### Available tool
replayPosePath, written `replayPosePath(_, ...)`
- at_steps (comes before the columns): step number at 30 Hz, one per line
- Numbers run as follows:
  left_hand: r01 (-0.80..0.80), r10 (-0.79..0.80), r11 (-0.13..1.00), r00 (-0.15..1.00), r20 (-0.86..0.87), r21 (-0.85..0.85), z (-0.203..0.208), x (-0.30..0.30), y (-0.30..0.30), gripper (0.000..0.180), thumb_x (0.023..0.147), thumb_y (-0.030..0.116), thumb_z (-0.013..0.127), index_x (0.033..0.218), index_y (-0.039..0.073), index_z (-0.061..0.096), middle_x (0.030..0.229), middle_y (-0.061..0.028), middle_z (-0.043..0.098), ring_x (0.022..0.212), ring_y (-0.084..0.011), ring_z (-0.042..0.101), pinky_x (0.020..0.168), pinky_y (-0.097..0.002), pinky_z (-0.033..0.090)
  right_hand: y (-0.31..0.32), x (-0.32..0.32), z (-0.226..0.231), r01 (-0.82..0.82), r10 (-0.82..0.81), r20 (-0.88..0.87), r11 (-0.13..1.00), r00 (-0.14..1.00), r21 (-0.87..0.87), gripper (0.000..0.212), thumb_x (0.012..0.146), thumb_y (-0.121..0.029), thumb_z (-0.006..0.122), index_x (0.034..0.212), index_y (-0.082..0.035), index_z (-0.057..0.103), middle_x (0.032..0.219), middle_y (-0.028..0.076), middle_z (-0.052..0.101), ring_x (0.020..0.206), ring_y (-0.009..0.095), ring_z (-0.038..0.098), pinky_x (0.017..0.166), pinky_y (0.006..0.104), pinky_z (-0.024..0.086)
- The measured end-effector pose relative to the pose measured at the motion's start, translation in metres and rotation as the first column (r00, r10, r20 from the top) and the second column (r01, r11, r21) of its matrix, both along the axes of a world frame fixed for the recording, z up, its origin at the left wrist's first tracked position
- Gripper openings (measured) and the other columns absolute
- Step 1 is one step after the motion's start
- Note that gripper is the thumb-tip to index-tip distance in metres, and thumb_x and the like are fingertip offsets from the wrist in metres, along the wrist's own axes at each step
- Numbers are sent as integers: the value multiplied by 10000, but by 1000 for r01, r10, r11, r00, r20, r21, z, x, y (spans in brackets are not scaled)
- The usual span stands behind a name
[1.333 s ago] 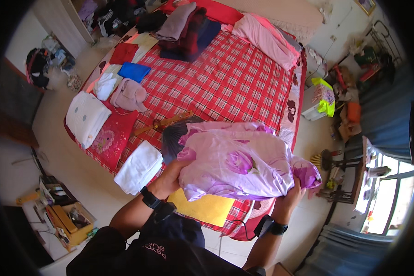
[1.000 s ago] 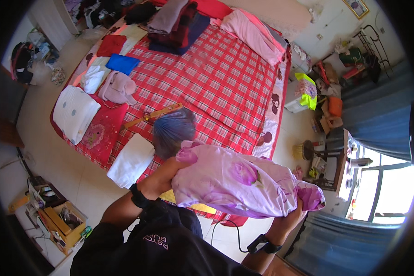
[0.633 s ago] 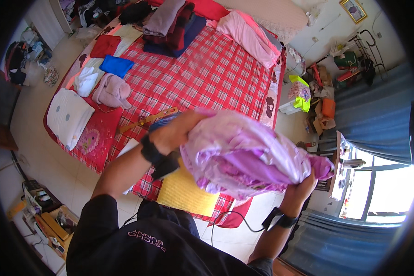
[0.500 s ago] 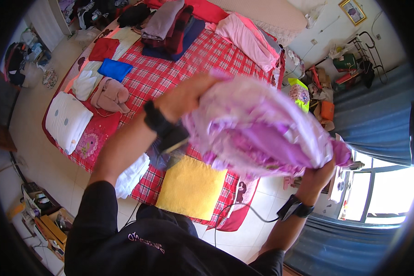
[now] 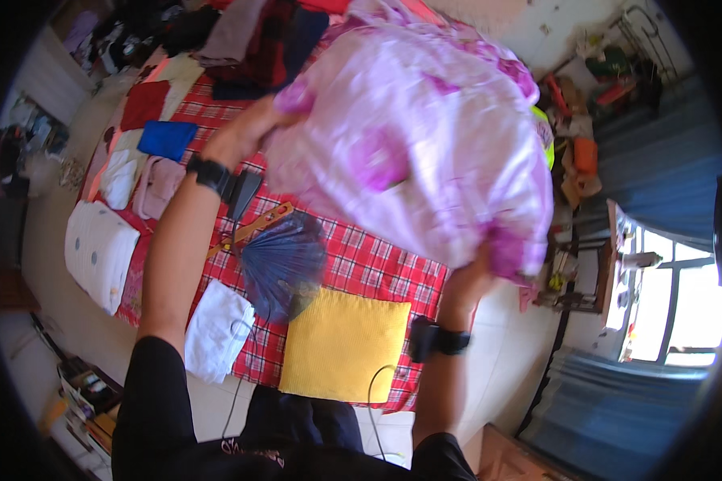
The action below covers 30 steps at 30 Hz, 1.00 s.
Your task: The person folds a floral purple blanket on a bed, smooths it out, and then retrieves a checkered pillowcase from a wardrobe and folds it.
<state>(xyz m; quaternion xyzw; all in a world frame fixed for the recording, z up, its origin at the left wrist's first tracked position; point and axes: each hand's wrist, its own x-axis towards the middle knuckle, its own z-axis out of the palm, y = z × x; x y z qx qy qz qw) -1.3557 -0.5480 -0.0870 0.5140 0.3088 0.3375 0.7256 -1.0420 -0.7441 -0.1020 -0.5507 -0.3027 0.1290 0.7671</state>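
Observation:
Both my arms are stretched out over the bed, spreading a shiny pink and purple floral cloth (image 5: pixel 449 136) between them. My left hand (image 5: pixel 253 128) grips its left edge, fingers closed and partly hidden by the fabric. My right hand (image 5: pixel 469 280) is closed around the near right corner, where the cloth bunches up. The cloth billows above the red plaid bedspread (image 5: pixel 361 252) and hides much of the bed's far right side. Below my left wrist, a dark folding fan (image 5: pixel 281 256) lies opened out, beside a flat yellow square (image 5: pixel 345 345) that looks like a cushion or folded towel.
Folded white cloth (image 5: pixel 219 330) lies near the bed's front edge. Along the left are a white spotted bundle (image 5: pixel 100 252), a pink garment (image 5: pixel 159 186), a blue folded piece (image 5: pixel 167 140) and a red one (image 5: pixel 144 104). Dark folded clothes (image 5: pixel 265 48) are stacked farther back.
The crumpled cloth has opened out and swung away from me toward the far side of the bed. Both hands have moved left, and the fan has come into clearer view.

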Motion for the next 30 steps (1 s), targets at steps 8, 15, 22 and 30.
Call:
replayPosePath(8, -663, 291, 684, 630, -720, -303, -386, -34, -85, 699, 662, 182, 801, 1247, -24, 478, 1266, -162, 529, 1168, -277, 504, 970, -367, 387, -83, -59, -359, -593, -44, -654, 380, 755, -710, 555, 821, -46, 579, 1308, 12, 320, 1214, 137, 490, 972, 224, 578, 741, 333, 506)
replayPosePath(15, -560, 367, 826, 621, -693, -63, -385, -27, -121, 529, 722, 134, 726, 1200, 2, 545, 1113, -96, 628, 1025, -208, 585, 905, -297, 421, -128, -50, -375, -594, 107, -610, 408, 785, -693, 471, 839, -22, 551, 1284, 16, 399, 1235, 140, 489, 987, 238, 586, 820, 332, 502)
replayPosePath(22, -687, 703, 689, 558, -441, 228, -372, -30, -235, 88, 831, 18, 582, 915, -1, 596, 813, -88, 646, 752, -156, 634, 687, -260, 494, -114, -105, -381, -506, 481, -367, 197, 796, -840, 423, 798, -209, 677, 1116, 46, 563, 1029, 114, 614, 919, 213, 607, 735, 304, 488)
replayPosePath(30, -774, 578, 585, 608, -545, -243, -299, -24, -432, 93, 886, 39, 510, 822, 8, 569, 691, -44, 579, 619, -101, 546, 576, -237, 438, -67, -185, -385, -444, 395, -395, 38, 829, -895, 273, 752, -192, 718, 899, 27, 647, 824, 114, 670, 729, 207, 638, 639, 321, 498)
